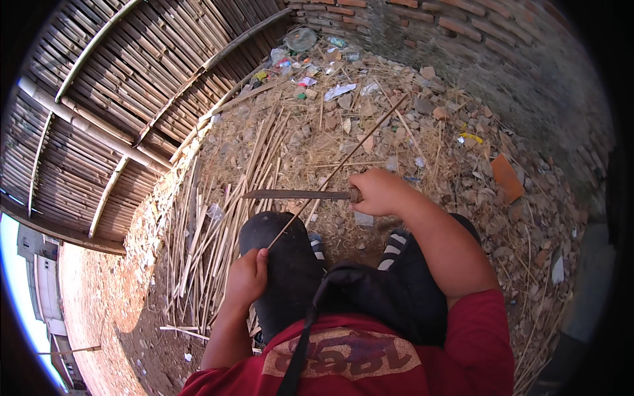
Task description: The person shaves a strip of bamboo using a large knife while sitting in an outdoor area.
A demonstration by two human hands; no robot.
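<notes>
My right hand (379, 191) is closed around the handle of a long, dark-bladed knife (284, 194). Its blade points left, level above my knees. A thin bamboo strip (367, 136) is pinched near its lower end by my left hand (247, 276), beside my left thigh. From there the strip slants up and away to the right. Blade and strip cross in front of my knees; whether they touch I cannot tell. Many split bamboo strips (212, 247) lie in a loose pile on the ground to my left.
A bamboo-slat wall (152, 72) rises on the left, and a brick wall (489, 46) runs along the far and right sides. Stones, straw and litter (340, 91) cover the ground between them. An orange-brown tile piece (507, 178) lies at the right.
</notes>
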